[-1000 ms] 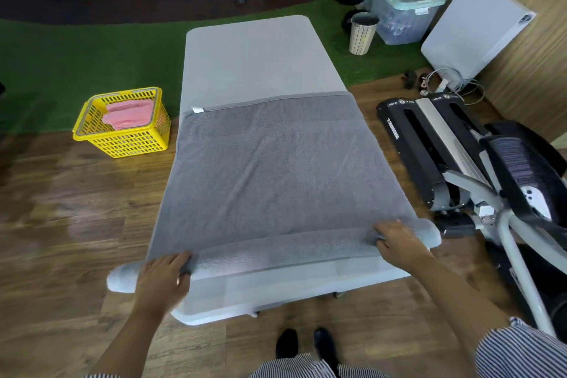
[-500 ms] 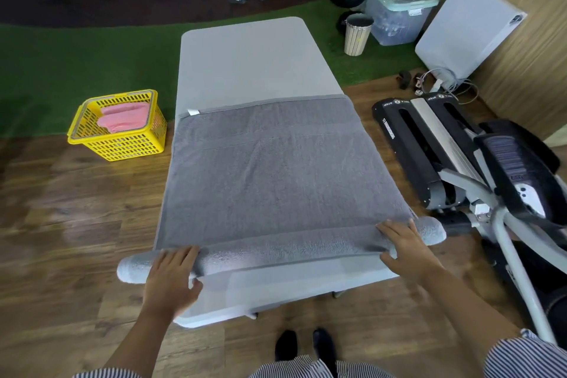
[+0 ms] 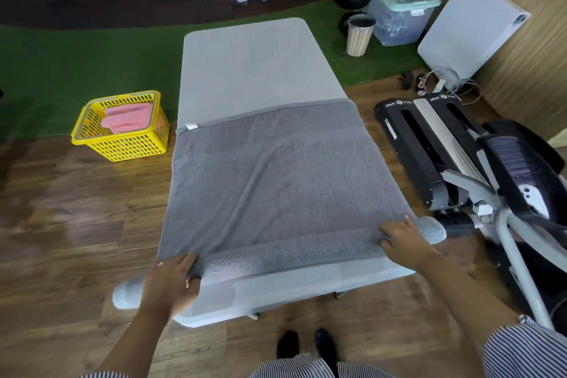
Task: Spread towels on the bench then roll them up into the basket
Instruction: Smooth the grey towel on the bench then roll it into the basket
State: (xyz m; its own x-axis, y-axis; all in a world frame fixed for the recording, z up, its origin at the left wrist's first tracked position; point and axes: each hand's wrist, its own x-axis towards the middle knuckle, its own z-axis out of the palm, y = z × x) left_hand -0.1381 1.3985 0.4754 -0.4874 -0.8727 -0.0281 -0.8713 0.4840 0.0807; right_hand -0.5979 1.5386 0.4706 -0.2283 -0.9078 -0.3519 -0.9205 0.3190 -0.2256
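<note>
While both my hands lie on the rolled near end of the dark grey terry towel (image 3: 273, 175), the rest of it lies flat over the pale grey padded desk (image 3: 254, 67), reaching about halfway up its length. My left hand (image 3: 171, 281) sits palm-down on the roll near its left end, fingers (image 3: 184, 261) straight and close together, thumb tucked against the roll's near side. My right hand (image 3: 402, 239) presses the roll near its right end, fingers (image 3: 409, 221) loosely spread and flat. Both ends of the roll stick out past the desk's edges. A small white tag (image 3: 191, 126) shows at the towel's far left corner; any writing on it is too small to read. Left of the desk, on the wooden floor, the yellow slotted plastic basket (image 3: 129, 144) holds a rolled pink towel (image 3: 129, 116). To my right, the black stepper machine (image 3: 429, 156) carries "STEP" lettering.
</note>
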